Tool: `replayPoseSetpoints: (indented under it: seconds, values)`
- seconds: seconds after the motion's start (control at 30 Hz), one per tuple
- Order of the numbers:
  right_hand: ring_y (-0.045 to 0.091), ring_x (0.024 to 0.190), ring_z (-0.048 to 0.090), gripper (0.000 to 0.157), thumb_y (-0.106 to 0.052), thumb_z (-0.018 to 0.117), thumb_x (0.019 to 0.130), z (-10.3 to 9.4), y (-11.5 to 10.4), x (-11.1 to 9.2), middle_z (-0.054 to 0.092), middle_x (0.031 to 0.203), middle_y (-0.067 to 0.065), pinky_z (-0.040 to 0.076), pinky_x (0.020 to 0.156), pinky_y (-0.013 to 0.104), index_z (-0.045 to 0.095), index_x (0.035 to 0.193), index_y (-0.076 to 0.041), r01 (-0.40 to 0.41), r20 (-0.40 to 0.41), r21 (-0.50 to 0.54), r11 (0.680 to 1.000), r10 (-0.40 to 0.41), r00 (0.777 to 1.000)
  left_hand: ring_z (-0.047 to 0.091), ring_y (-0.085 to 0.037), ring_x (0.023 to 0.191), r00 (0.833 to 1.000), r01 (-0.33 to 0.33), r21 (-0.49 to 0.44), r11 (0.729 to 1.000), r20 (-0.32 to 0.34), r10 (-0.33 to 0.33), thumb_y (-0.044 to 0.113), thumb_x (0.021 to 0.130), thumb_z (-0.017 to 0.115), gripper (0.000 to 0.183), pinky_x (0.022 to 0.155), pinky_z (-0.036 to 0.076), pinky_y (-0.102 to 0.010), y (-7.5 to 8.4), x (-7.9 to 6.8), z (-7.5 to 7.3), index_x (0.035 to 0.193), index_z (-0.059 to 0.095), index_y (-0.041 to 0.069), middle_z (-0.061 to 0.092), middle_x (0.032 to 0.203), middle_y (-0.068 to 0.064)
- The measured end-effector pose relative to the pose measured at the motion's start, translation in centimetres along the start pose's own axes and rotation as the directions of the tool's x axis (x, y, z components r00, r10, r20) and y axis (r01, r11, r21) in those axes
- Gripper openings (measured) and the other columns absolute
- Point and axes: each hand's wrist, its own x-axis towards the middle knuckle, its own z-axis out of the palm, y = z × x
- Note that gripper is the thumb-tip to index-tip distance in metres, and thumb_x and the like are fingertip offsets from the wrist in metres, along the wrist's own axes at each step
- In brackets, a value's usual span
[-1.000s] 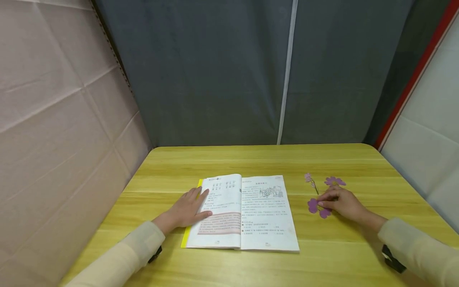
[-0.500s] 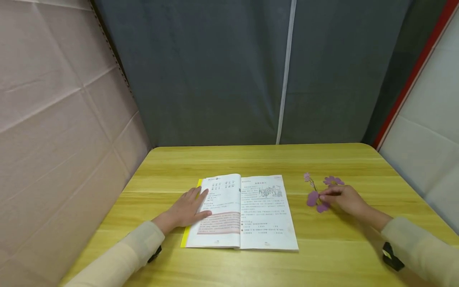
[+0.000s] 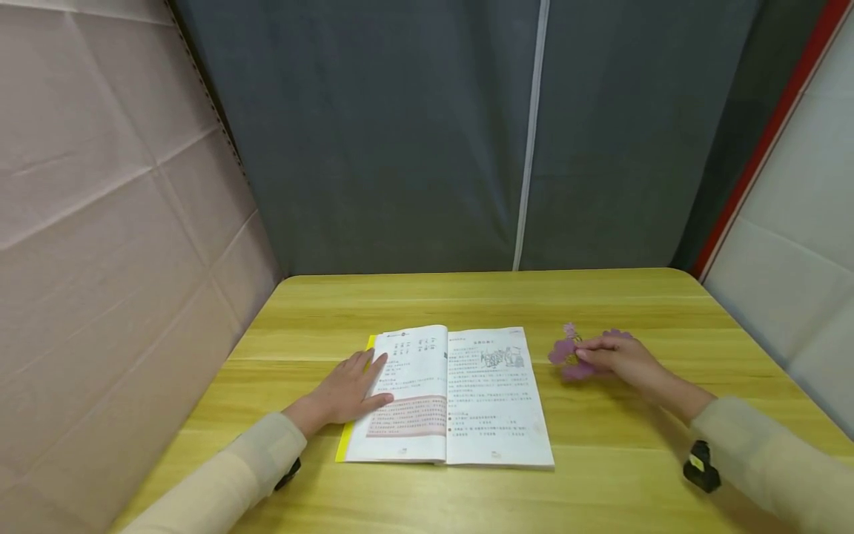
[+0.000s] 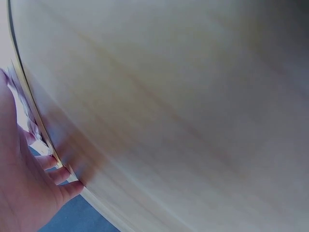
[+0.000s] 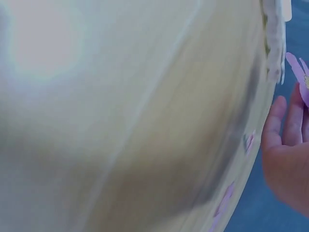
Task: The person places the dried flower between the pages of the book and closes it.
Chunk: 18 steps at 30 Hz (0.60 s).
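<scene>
An open book [image 3: 497,400] with printed pages and a yellow edge lies on the wooden table [image 3: 440,504]. My left hand [image 3: 350,387] rests with spread fingers on its left page; in the left wrist view the fingertips [image 4: 72,187] sit at the book's edge. To the right of the book, my right hand [image 3: 623,363] pinches a purple flower [image 3: 563,352] between thumb and fingers. The right wrist view catches that flower's petals [image 5: 303,82] above the fingers. A small pink flower sprig [image 3: 569,328] shows just behind the held flower, its stem mostly covered.
Another purple flower [image 3: 617,334] lies on the table behind my right hand, partly hidden by it. A dark curtain [image 3: 400,148] hangs behind the table's far edge. Pale cloth walls [image 3: 120,222] stand at both sides.
My right hand has picked up the nearer purple flower and moved it slightly left, toward the book. The left hand stays on the page.
</scene>
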Motion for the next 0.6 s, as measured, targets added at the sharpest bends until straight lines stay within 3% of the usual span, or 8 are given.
replayPoseSetpoints:
  seconds: [0.1,0.23,0.33,0.6]
  values:
    - [0.006,0.093,0.06,0.038,-0.022,0.064,0.096,0.6,-0.8,0.3,0.065,0.105,-0.001,0.051,0.082,0.023,0.065,0.12,0.007,-0.046,0.059,0.185,0.982,0.035,0.998,0.023,-0.042,0.14,1.0,0.0,0.001,1.0,0.002,0.0,0.069,0.095,0.031,0.089,0.11,0.023,-0.054,0.0,0.0,0.0,0.155,0.019,0.005,0.02,0.155,-0.026]
    - [0.011,0.089,0.068,0.021,-0.011,0.062,0.096,1.5,-1.7,0.7,0.068,0.102,-0.005,0.054,0.082,0.03,0.07,0.113,-0.001,-0.127,0.135,0.416,0.9,0.077,0.988,0.023,-0.042,0.14,1.0,0.0,-0.003,1.0,0.005,0.0,0.069,0.095,0.031,0.089,0.11,0.023,-0.054,0.0,0.0,-0.1,0.155,0.019,0.004,0.02,0.155,-0.026]
    - [0.013,0.088,0.068,0.017,-0.008,0.063,0.095,2.4,-2.4,1.0,0.069,0.1,-0.002,0.054,0.082,0.031,0.072,0.109,-0.005,-0.14,0.147,0.456,0.879,0.081,0.986,0.024,-0.042,0.14,1.0,-0.001,-0.002,1.0,0.004,0.001,0.068,0.095,0.032,0.088,0.11,0.024,-0.054,0.1,-0.1,-0.2,0.155,0.02,0.004,0.021,0.154,-0.026]
    - [0.01,0.083,0.067,0.036,-0.006,0.062,0.095,5.6,-4.0,2.3,0.07,0.095,0.001,0.055,0.078,0.029,0.056,0.125,0.013,-0.116,0.172,0.437,0.892,0.043,0.984,0.024,-0.042,0.14,1.0,-0.001,0.015,1.0,0.004,0.001,0.067,0.096,0.032,0.088,0.11,0.023,-0.054,0.2,-0.1,-0.2,0.155,0.02,0.004,0.021,0.154,-0.027]
